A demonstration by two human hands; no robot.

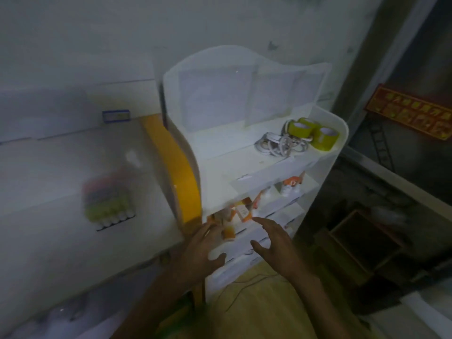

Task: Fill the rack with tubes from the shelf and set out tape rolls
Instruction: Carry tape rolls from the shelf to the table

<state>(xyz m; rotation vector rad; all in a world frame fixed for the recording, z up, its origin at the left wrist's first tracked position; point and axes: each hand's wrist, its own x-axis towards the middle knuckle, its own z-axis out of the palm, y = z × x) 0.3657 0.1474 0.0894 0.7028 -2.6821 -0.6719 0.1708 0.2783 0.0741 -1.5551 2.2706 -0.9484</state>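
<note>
Up top, tape rolls (299, 138) on the shelf (220, 148) (both hands (203, 250) (276, 245) spread, empty), rack (107, 201) of tubes aside.

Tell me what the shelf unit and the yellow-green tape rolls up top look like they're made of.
The shelf unit looks like white painted or laminated board, possibly plastic: flat matte panels with rounded, curved edges. The picture is too blurred to tell more.

The yellow-green tape rolls look like glossy plastic packing tape wound on pale, probably cardboard, cores; their sides catch a slight sheen.
</note>
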